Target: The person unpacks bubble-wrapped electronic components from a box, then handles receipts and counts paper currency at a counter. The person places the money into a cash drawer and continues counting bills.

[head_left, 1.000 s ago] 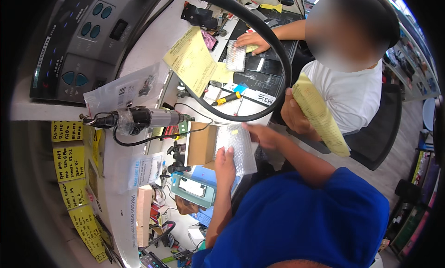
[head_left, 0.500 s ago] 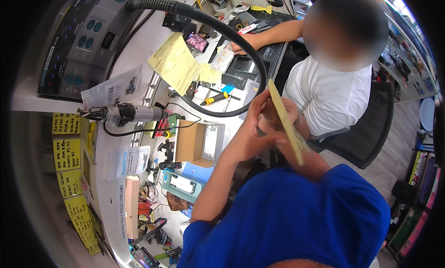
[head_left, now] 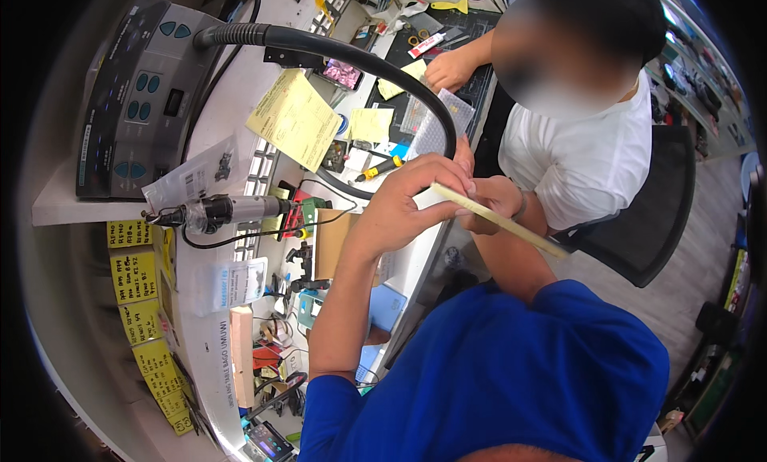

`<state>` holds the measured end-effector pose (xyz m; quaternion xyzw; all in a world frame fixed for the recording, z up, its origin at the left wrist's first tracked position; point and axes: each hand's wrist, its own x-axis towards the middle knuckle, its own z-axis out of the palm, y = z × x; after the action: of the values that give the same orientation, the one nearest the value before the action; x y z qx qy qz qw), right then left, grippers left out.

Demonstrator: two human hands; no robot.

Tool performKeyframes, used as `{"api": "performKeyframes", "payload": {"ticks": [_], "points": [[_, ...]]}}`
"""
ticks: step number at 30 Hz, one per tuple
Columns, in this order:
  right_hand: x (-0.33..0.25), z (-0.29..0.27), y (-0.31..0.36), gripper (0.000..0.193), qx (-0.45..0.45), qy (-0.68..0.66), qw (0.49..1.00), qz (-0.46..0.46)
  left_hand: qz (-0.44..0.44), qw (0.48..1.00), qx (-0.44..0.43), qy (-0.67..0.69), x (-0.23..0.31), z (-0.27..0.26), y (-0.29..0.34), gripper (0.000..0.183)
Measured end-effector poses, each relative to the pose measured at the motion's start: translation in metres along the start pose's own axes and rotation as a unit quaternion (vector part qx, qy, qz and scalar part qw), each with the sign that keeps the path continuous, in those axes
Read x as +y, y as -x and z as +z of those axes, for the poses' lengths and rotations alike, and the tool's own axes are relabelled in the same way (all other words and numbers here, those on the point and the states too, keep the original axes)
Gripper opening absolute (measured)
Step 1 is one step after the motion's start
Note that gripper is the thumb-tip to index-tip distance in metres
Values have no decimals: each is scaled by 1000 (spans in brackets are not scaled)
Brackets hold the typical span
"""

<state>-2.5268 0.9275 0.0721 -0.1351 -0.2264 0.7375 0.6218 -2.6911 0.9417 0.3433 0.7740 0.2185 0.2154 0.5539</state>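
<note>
In front of my chest a thin yellow pad (head_left: 519, 226) is seen almost edge-on, slanting down to the right. My left hand (head_left: 407, 202) is closed at its upper left end, with the thumb along the near edge and the fingers reaching over toward my other hand. Behind the pad, my right hand (head_left: 494, 197) grips it and is partly hidden by it. The pad's faces cannot be made out. A black hose (head_left: 399, 66) arches just beyond my left hand.
A person in a white shirt (head_left: 575, 158) sits at the bench, one hand (head_left: 451, 69) near bubble wrap (head_left: 442, 120). A yellow form (head_left: 296, 118), a yellow-black screwdriver (head_left: 378, 169) and a cardboard box (head_left: 331, 242) lie about. A grey control station (head_left: 148, 94) stands left.
The pad has swung from steep to a flatter slant. My left hand has come over its upper end. The seated person's hand has shifted from the bubble wrap. The view has turned slightly.
</note>
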Motion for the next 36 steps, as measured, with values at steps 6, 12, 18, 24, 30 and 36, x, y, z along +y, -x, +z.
{"api": "performKeyframes", "payload": {"ticks": [6,12,18,24,30,36], "points": [[38,2,-72,30,208,-159,954,-148,54,996,39,67,-9,3,13,19],[50,-11,-130,32,264,-168,929,-198,55,976,167,130,2,7,41,24],[54,-28,-155,36,296,-150,919,-214,-24,876,399,270,-4,26,116,48],[44,-52,-162,39,295,-129,926,-194,-97,792,540,269,-33,45,198,56],[54,-6,-125,34,305,-65,948,-60,-101,711,629,298,-49,70,239,52],[82,46,22,27,214,193,932,221,-105,675,663,307,-74,74,233,50]]}}
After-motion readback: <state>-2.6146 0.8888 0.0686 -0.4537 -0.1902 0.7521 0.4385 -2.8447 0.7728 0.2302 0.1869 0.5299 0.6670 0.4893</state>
